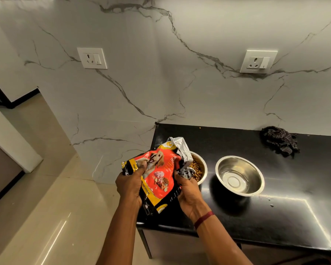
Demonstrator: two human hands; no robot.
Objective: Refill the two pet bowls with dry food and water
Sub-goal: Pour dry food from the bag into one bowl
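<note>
The left hand (pixel 130 185) and right hand (pixel 188 192) are closed on a dog-food bag (pixel 159 175), judged limp and crinkly, best gripped by both sides.

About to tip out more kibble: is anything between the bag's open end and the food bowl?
Nothing visible. The left hand and right hand hold the food bag with its open end over the food bowl, which holds kibble. The second bowl sits apart to its right; the cloth lies by the wall.
</note>
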